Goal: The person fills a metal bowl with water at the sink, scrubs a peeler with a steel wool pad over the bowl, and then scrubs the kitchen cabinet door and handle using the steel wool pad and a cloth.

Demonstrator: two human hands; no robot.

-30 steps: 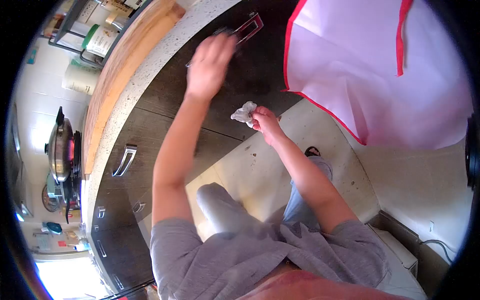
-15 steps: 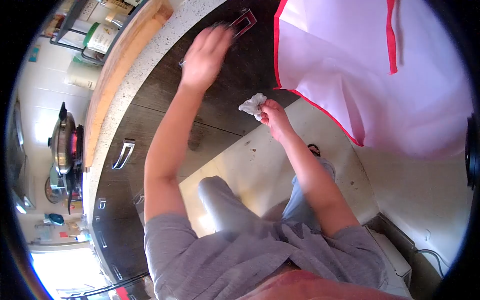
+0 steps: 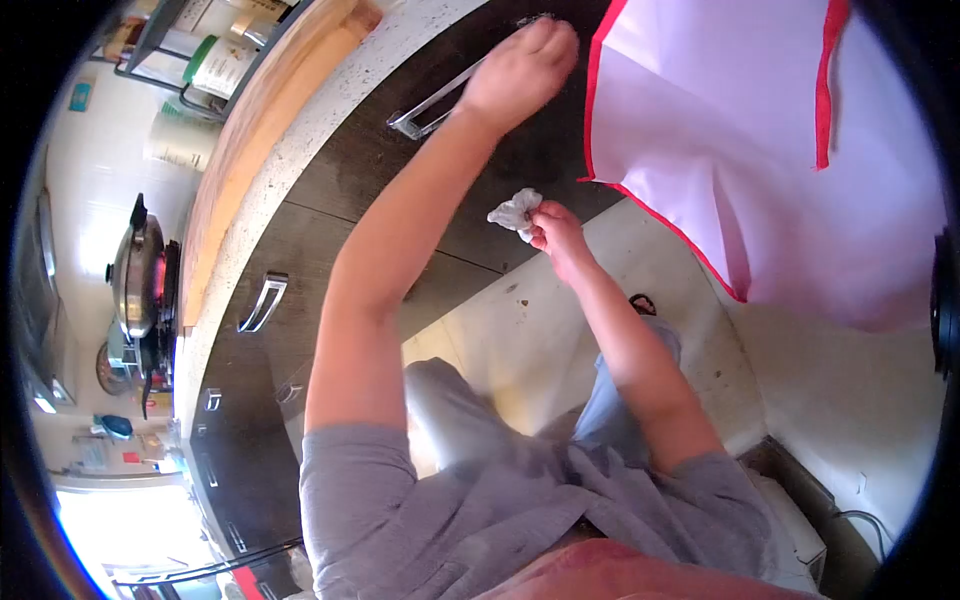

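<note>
My left hand (image 3: 522, 75) is against the dark drawer front (image 3: 400, 170) at the top, over the far end of a long metal handle (image 3: 435, 112). Its fingers are curled together, and whatever they hold is hidden. Lower down and to the right, my right hand (image 3: 562, 238) pinches a crumpled whitish cloth or tissue (image 3: 516, 212) between thumb and fingers, held in front of the drawers and above the floor.
A white sheet with red edging (image 3: 700, 130) hangs at the upper right. Along the left runs a speckled counter edge (image 3: 300, 165) with a wooden board (image 3: 262, 130). A lidded pan (image 3: 138, 275) sits on a glowing burner. Another metal handle (image 3: 264, 303) sticks out below.
My left hand has moved right and up along the drawer front, uncovering the left part of the metal handle. My right hand still holds the whitish piece. The view has shifted slightly.
</note>
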